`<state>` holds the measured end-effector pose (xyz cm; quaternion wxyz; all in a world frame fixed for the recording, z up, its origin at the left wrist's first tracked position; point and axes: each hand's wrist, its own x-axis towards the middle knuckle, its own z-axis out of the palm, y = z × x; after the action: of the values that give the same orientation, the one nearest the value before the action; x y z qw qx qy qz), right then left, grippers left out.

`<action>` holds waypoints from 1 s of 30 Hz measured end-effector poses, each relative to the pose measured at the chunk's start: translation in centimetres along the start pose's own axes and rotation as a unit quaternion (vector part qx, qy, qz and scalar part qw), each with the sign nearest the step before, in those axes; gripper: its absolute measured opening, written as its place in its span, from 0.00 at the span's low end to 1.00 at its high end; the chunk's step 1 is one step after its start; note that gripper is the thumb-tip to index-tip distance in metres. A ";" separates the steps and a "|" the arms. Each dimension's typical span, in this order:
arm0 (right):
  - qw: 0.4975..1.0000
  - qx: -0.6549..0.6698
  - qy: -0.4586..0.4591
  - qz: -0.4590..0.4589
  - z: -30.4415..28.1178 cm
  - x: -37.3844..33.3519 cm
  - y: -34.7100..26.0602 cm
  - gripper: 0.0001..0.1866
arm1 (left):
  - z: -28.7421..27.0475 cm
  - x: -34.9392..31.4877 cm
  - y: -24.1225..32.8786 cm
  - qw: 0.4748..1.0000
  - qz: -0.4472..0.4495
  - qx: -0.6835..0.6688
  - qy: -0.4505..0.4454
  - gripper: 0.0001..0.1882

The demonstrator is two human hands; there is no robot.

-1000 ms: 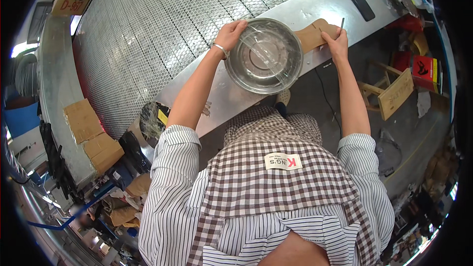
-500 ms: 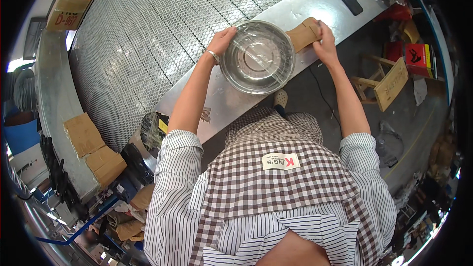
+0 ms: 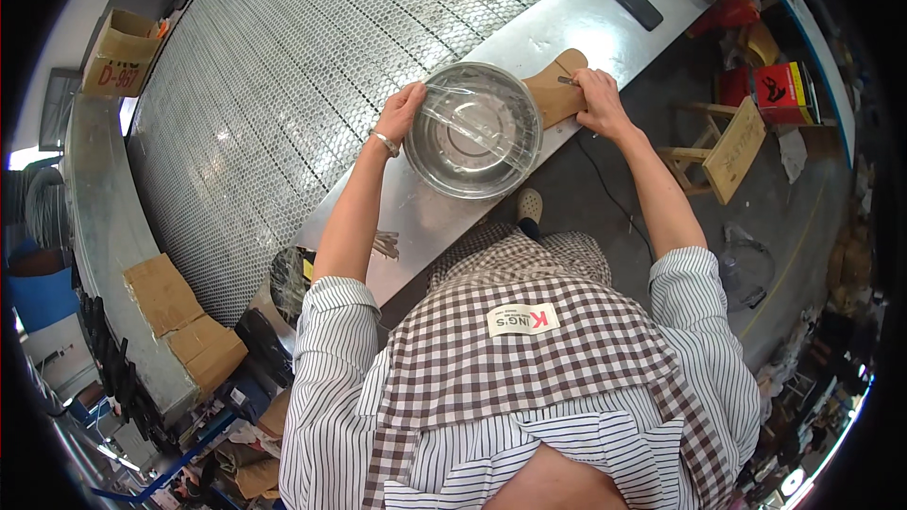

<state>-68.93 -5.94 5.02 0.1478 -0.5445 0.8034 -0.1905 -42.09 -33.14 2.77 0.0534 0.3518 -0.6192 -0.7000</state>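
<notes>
A round, shiny metal pan [image 3: 444, 165] lies on the smooth metal ledge, with a clear plastic strip [image 3: 468, 123] stretched across its top. My left hand [image 3: 401, 111] is closed on the far left rim and one end of the strip. From the pan's right side sticks out a flat brown cardboard piece [image 3: 551, 94]; whether it wraps a handle is hidden. At its outer end, my right hand [image 3: 602, 102] has its fingers closed on the cardboard's edge. A small dark metallic bit [image 3: 567, 81] shows beside those fingertips.
A wide perforated metal surface [image 3: 331, 47] extends beyond the ledge [image 3: 416, 227]. On the ledge are a black phone [image 3: 633, 2] and a few thin brown pieces [image 3: 385, 244]. Flattened cardboard [image 3: 179, 312] lies left. A wooden stool [image 3: 732, 151] stands on the floor at right.
The pan, the cardboard piece and both hands sit slightly lower and further left in view, as does the phone. My right fingers have shifted along the cardboard's end.
</notes>
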 end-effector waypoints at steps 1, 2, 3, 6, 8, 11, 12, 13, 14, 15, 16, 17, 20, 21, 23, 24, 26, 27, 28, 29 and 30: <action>1.000 0.007 0.006 -0.002 -0.1 -0.1 0.1 0.26 | -0.1 -0.1 0.0 1.000 0.000 -0.010 -0.001 0.21; 1.000 0.016 0.010 -0.005 0.0 -0.2 -0.5 0.26 | -0.4 -0.4 -0.2 1.000 0.000 -0.009 0.001 0.21; 1.000 0.018 0.009 -0.007 0.1 -0.2 -1.0 0.26 | -0.6 -0.5 -0.4 1.000 0.003 -0.007 -0.002 0.21; 0.999 0.040 0.004 0.011 0.4 -0.4 -2.2 0.25 | 0.1 -1.0 0.1 1.000 0.008 0.004 -0.004 0.21; 0.995 0.091 0.015 0.040 1.7 -0.5 -2.5 0.26 | 0.4 -1.2 0.9 0.999 0.024 0.039 -0.014 0.21; 0.992 0.090 0.062 0.058 3.0 -1.3 -2.8 0.28 | 0.1 -0.7 1.0 0.995 0.020 0.090 -0.032 0.21; 0.992 0.088 0.048 0.075 3.1 -1.7 -2.7 0.28 | 0.2 -0.7 0.9 0.995 0.035 0.087 -0.037 0.21; 0.992 0.089 0.045 0.071 3.2 -2.1 -2.6 0.28 | 0.1 -0.7 0.8 0.995 0.034 0.086 -0.032 0.21; 0.994 0.079 0.040 0.068 3.1 -2.5 -2.7 0.28 | 0.3 -0.8 1.0 0.995 0.027 0.093 -0.038 0.21; 0.995 0.069 0.034 0.064 2.9 -2.8 -2.7 0.27 | 0.3 -0.9 1.2 0.994 0.019 0.100 -0.043 0.21; 0.995 0.070 0.033 0.063 2.7 -2.9 -2.6 0.27 | 0.2 -0.6 1.1 0.992 0.027 0.104 -0.060 0.21; 0.993 0.083 0.004 0.080 2.4 -2.9 -2.4 0.28 | 0.5 -0.6 1.4 0.992 0.028 0.104 -0.059 0.21; 0.993 0.078 -0.018 0.086 1.9 -2.8 -2.5 0.29 | 1.0 -0.2 1.9 0.993 -0.015 0.097 -0.061 0.24; 0.995 0.062 -0.012 0.077 1.8 -2.7 -2.8 0.30 | 0.7 -0.2 1.7 0.994 -0.014 0.097 -0.055 0.24; 0.993 0.073 -0.027 0.090 1.3 -2.7 -3.2 0.30 | 1.0 -0.4 1.5 0.995 -0.026 0.088 -0.029 0.26; 0.990 0.082 -0.042 0.109 1.2 -2.9 -3.3 0.31 | 1.0 -0.6 1.6 0.995 -0.035 0.084 -0.039 0.28; 0.991 0.094 -0.001 0.096 1.8 -3.6 -2.9 0.31 | 0.7 -0.7 1.8 0.994 -0.050 0.086 -0.044 0.29; 0.990 0.107 0.041 0.087 2.0 -3.9 -2.7 0.30 | 0.6 -0.8 2.0 0.993 -0.064 0.090 -0.053 0.30; 0.990 0.107 0.040 0.082 2.2 -4.2 -2.5 0.30 | 0.6 -1.1 1.9 0.993 -0.062 0.098 -0.029 0.30; 0.988 0.122 0.042 0.089 2.3 -4.4 -2.7 0.30 | 0.4 -1.4 1.8 0.993 -0.061 0.099 -0.025 0.30; 0.985 0.136 0.043 0.096 2.3 -4.6 -2.9 0.30 | 0.1 -1.6 1.8 0.991 -0.086 0.101 -0.007 0.29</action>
<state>-63.91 -2.97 4.46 0.2033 -0.4304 0.8243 -0.3065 -41.62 -32.63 5.09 -0.0470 0.4023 -0.6547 -0.6382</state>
